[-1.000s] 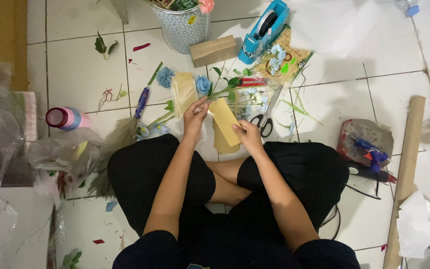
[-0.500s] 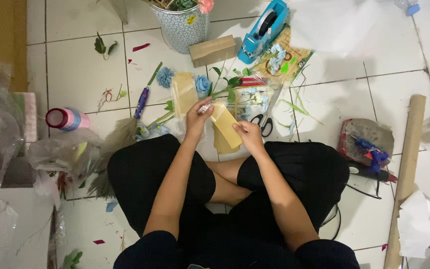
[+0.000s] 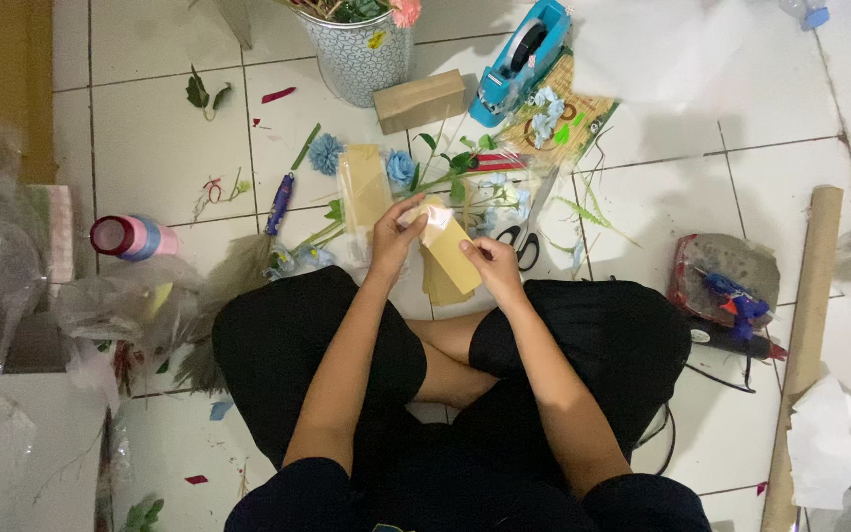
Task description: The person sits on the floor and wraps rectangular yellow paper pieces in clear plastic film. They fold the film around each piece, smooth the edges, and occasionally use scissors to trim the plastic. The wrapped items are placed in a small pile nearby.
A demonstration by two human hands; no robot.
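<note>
Both hands have shifted only slightly since the earlier frames, the left one rising a little along the top of the tan paper strip (image 3: 448,248) while the right stays at its lower edge. Seen from above, the person sits cross-legged on a white tiled floor (image 3: 150,128), black trousers filling the lower middle of the view. A long cardboard tube (image 3: 802,345) lies at the right, beside crumpled white paper (image 3: 839,443). A patterned bucket (image 3: 359,57) of stems stands at the top, with a small cardboard box (image 3: 420,99) touching it and a blue tape dispenser (image 3: 522,57) just beside that. A glue gun (image 3: 736,305) rests on a grey mat to the right. A pink tape roll (image 3: 128,237) lies at the left near clear plastic wrap. Blue paper flowers (image 3: 401,167) and green stems are scattered ahead of the knees, and black scissors (image 3: 522,244) lie just beyond the right hand. The left hand (image 3: 394,234) pinches the strip's upper end with curled fingers; the right hand (image 3: 492,268) grips its lower side. The strip is held tilted between them, above more tan strips on the floor.
</note>
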